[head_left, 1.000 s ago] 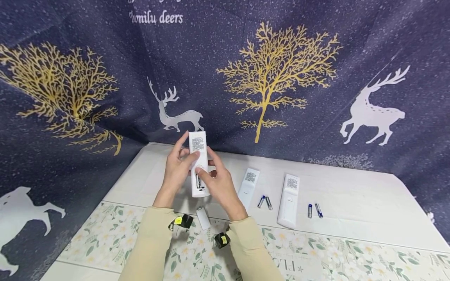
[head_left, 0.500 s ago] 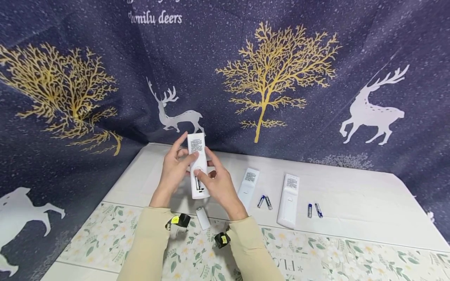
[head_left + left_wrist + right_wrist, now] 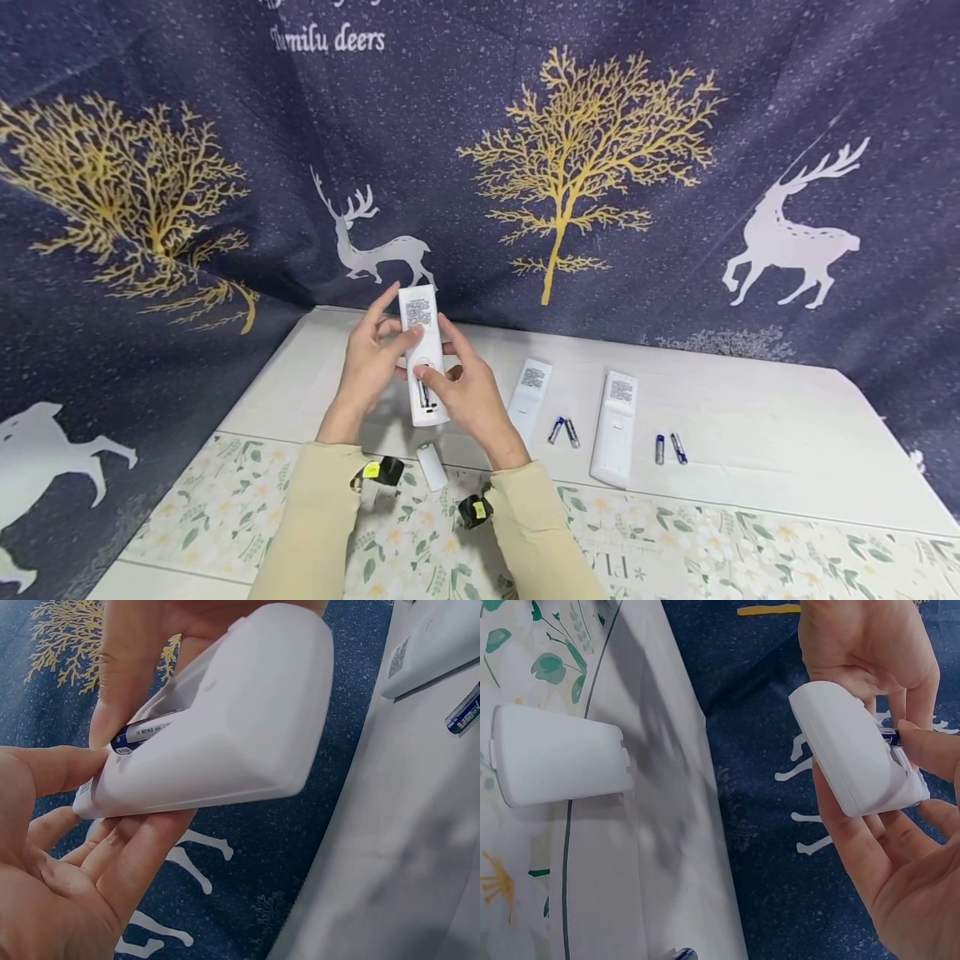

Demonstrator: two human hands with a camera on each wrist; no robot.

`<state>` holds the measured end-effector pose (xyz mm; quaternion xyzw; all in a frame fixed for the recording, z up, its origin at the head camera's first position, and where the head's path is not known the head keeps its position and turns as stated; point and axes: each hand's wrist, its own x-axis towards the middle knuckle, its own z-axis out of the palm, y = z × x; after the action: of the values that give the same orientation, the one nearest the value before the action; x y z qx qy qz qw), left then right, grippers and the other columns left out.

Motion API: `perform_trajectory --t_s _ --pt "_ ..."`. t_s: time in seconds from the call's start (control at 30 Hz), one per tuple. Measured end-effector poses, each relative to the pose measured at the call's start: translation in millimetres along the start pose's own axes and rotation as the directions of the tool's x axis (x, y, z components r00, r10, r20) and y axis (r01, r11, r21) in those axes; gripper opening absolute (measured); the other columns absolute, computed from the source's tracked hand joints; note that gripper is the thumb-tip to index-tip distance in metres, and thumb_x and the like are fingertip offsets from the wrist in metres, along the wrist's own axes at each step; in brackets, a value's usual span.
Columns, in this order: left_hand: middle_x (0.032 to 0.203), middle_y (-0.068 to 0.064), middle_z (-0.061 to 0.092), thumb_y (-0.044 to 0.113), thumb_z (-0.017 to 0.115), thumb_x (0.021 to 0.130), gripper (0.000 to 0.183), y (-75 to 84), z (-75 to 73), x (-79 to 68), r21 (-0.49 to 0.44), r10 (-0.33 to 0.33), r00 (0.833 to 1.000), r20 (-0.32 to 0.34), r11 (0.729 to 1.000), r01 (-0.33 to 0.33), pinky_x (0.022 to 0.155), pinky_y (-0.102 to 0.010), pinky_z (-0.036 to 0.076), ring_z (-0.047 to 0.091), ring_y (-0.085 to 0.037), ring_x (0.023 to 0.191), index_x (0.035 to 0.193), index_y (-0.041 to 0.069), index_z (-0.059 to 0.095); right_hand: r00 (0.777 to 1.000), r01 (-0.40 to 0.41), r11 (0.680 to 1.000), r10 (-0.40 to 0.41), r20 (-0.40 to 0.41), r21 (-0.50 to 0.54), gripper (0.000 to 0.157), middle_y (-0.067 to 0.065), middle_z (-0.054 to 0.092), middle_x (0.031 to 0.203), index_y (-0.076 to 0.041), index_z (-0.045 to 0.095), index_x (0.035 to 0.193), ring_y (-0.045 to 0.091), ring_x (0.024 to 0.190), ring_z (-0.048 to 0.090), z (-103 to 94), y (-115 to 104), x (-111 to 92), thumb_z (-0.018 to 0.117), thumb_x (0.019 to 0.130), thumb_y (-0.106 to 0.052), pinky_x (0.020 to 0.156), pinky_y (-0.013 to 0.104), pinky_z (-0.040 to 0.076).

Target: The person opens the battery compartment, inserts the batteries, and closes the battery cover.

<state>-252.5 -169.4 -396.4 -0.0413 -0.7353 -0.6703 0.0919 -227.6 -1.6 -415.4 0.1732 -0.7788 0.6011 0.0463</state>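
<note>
A white remote control (image 3: 418,342) is held up above the table, its back with a printed label toward me and the battery compartment uncovered. My left hand (image 3: 365,362) grips its upper part, thumb across the back and fingers along the side and beneath. From the other side my right hand (image 3: 471,390) holds the lower half, with its thumb at the upper end of the compartment. In the left wrist view, that thumb presses the end of a blue-and-silver battery (image 3: 142,733) lying partly in the compartment. The loose white battery cover (image 3: 432,467) lies on the table below the remote.
To the right lie two more white remotes, a nearer one (image 3: 531,396) and a farther one (image 3: 615,433), backs up. One pair of batteries (image 3: 564,432) lies between them, and another pair (image 3: 670,449) farther right. A deer-patterned dark curtain (image 3: 465,183) hangs behind the table.
The remote and my left hand have shifted slightly left and down. My right thumb stays at the compartment, now a little lower in view. The things on the table have not moved.
</note>
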Motion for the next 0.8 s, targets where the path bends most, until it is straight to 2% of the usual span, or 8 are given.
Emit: perform_trajectory --t_s 0.2,0.43,0.63,0.8 --pt "0.115 -0.02 0.069 0.01 0.07 0.102 0.074 -0.1 0.3 -0.1 -0.017 -0.012 1.0 0.013 1.0 0.012 0.059 -0.038 0.064 0.073 -0.026 0.084 0.165 0.035 0.04 0.999 -0.03 1.0 0.03 -0.01 -0.005 0.081 0.005 0.069 0.126 -0.024 0.037 0.167 0.014 0.07 0.062 -1.4 -0.7 0.0 0.08 0.098 -0.019 0.062 0.027 0.052" --pt "0.118 -0.022 0.071 0.011 0.069 0.104 0.073 -0.2 -1.2 -0.3 0.001 0.0 1.0 0.019 1.0 0.0 0.06 -0.039 0.064 0.074 -0.016 0.078 0.166 0.031 0.038 0.999 0.009 0.999 -0.011 -0.032 -0.048 0.078 0.011 0.068 0.129 -0.019 0.04 0.166 0.013 0.07 0.062 -2.0 -2.0 -0.6 0.079 0.099 -0.016 0.062 0.028 0.054" --pt "0.118 -0.022 0.07 0.013 0.07 0.104 0.071 1.1 -3.6 -0.7 -0.025 0.002 1.0 0.012 1.0 -0.001 0.061 -0.038 0.065 0.075 -0.016 0.078 0.165 0.035 0.039 0.998 -0.035 0.999 0.034 -0.046 -0.038 0.079 0.012 0.068 0.132 -0.02 0.04 0.166 0.013 0.075 0.067 -1.2 -2.2 0.8 0.08 0.098 -0.018 0.062 0.03 0.057" --pt "0.118 -0.021 0.07 0.013 0.07 0.104 0.071 2.3 -4.0 0.2 -0.04 0.003 1.0 0.0 0.999 -0.003 0.062 -0.041 0.065 0.075 -0.016 0.079 0.164 0.036 0.041 0.996 -0.068 0.997 0.066 -0.051 -0.035 0.08 0.011 0.068 0.132 -0.02 0.04 0.166 0.02 0.08 0.069 -2.0 -2.8 1.0 0.081 0.097 -0.02 0.064 0.03 0.057"
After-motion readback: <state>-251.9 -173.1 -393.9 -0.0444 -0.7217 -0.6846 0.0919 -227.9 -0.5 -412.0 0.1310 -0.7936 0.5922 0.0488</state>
